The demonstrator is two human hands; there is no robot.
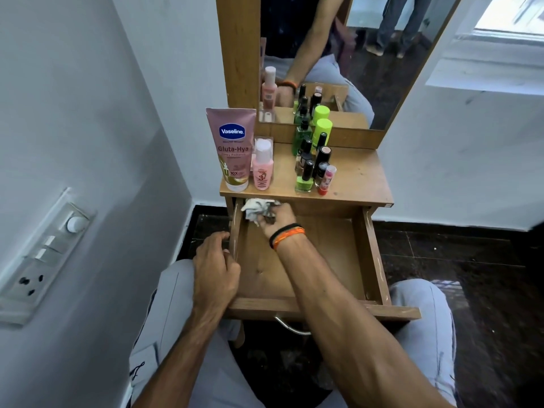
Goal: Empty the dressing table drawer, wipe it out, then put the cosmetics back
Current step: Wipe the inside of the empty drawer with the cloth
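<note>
The drawer is pulled out toward the person, its wooden floor bare. The right hand reaches into the far left corner, fingers curled tight round a crumpled white cloth pressed against the drawer's back. The left hand grips the drawer's left wall, fingers curled over its edge. On the bench above stand the lotion tube, a pink bottle and a cluster of nail polish bottles.

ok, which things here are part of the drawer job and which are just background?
In the job:
drawer
cloth in right hand
left hand on drawer side
Vaseline tube
pink bottle
nail polish bottles

Background:
mirror
wall switch panel
</note>
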